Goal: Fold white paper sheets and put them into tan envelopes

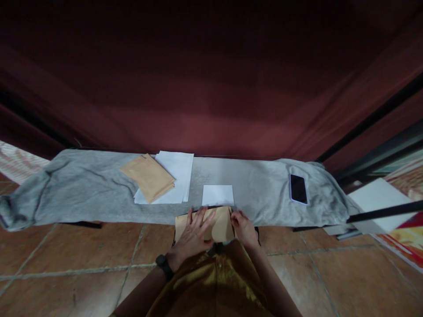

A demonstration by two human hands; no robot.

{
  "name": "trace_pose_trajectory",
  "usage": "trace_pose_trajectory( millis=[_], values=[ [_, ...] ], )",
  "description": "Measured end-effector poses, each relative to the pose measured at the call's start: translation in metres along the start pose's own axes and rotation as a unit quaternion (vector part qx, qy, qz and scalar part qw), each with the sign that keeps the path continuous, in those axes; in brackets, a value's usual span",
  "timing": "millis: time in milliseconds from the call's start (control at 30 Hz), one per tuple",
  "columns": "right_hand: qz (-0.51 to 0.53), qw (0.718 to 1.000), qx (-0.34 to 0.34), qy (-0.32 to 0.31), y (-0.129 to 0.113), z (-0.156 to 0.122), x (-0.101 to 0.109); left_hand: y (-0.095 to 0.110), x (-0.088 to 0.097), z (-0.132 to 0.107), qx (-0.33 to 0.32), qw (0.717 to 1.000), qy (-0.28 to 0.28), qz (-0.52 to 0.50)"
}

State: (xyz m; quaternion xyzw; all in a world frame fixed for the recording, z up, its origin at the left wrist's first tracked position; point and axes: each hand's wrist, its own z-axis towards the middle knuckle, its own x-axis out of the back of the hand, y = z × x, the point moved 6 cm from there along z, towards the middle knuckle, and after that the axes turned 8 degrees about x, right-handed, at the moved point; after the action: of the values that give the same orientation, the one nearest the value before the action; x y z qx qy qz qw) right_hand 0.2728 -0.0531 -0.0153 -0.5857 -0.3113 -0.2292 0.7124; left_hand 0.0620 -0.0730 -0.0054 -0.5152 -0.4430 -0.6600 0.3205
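Note:
A brown envelope [222,222] lies at the near edge of a grey cloth [86,189] spread on the floor. My left hand [192,235] rests flat on the envelope with fingers spread. My right hand [243,229] pinches the envelope's right edge with curled fingers. Just beyond the envelope lies a small folded white paper [217,195]. Further left, a stack of brown envelopes [148,177] sits on several white sheets [178,174].
A dark phone [298,189] lies on the right part of the cloth. Terracotta floor tiles [82,251] are in front, a dark red wall behind. A black bar [383,212] and a white board [380,196] are at the right. A wristband [164,266] is on my left arm.

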Motion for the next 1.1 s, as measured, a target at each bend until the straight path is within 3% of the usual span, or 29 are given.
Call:
trace_pose_trajectory(
  millis=[133,300,400,567,700,833,1000,1100],
  values=[
    [0.006,1.0,0.025,0.001,-0.004,-0.002,0.005,0.001,-0.002,-0.002,0.007,1.0,0.007,0.011],
    [0.204,0.978,-0.036,0.009,-0.003,-0.004,0.004,0.006,0.002,-0.003,0.006,0.999,0.019,0.028],
    [0.289,0.953,-0.077,-0.042,0.001,-0.004,-0.001,0.012,0.003,-0.006,-0.004,0.998,0.018,0.057],
    [0.316,0.932,-0.1,-0.147,0.003,-0.004,-0.006,0.022,-0.003,-0.015,-0.037,0.993,-0.01,0.11],
    [0.371,0.906,-0.117,-0.168,-0.007,-0.007,-0.009,0.022,-0.003,-0.017,-0.03,0.991,-0.011,0.133],
    [0.46,0.854,-0.147,-0.192,-0.02,-0.017,-0.021,0.023,-0.001,-0.021,-0.053,0.99,-0.019,0.131],
    [0.521,0.815,-0.19,-0.169,-0.025,-0.028,-0.039,0.022,0.0,-0.025,-0.07,0.99,-0.018,0.121],
    [0.533,0.81,-0.193,-0.15,-0.021,-0.028,-0.035,0.01,0.004,-0.025,-0.061,0.994,-0.006,0.096]
  ],
)
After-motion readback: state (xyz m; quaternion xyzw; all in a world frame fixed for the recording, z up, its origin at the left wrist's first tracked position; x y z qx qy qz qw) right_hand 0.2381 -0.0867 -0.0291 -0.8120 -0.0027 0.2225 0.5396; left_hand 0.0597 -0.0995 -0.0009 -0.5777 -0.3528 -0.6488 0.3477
